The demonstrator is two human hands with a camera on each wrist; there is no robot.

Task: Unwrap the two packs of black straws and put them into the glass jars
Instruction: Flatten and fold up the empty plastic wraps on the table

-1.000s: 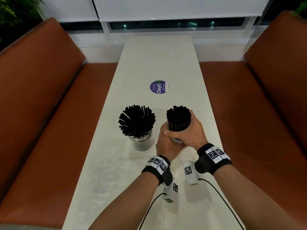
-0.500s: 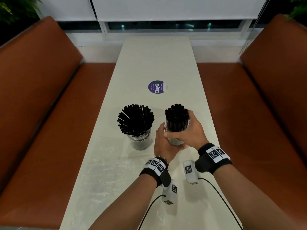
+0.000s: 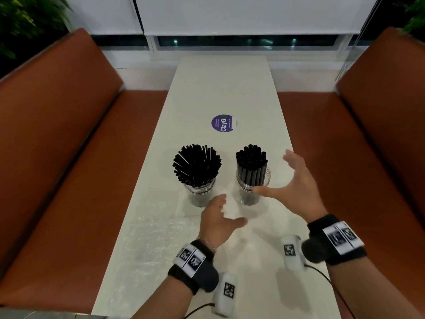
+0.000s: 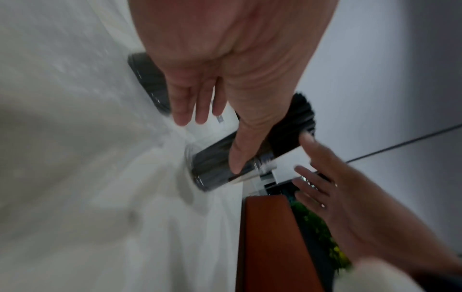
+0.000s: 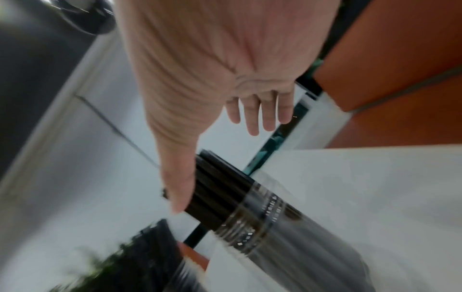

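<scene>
Two glass jars stand side by side on the white table point(image 3: 225, 88). The left jar point(image 3: 200, 194) holds black straws point(image 3: 196, 165) fanned out. The right jar point(image 3: 251, 192) holds a tight upright bundle of black straws point(image 3: 251, 165), also seen in the right wrist view as straws point(image 5: 220, 189) in the jar point(image 5: 275, 233). My left hand point(image 3: 220, 221) hovers open just in front of the jars, holding nothing. My right hand point(image 3: 296, 183) is spread open to the right of the right jar, its thumb near the rim, apart from the glass. In the left wrist view the left hand point(image 4: 212, 122) has straight fingers.
Clear plastic wrap point(image 3: 156, 229) lies flat on the table's near left. A round purple sticker point(image 3: 223, 123) sits beyond the jars. Brown benches point(image 3: 69, 157) flank the table on both sides.
Both hands have let go of the right jar and its straw bundle and pulled back, fingers spread. The bundle now stands free in the jar.
</scene>
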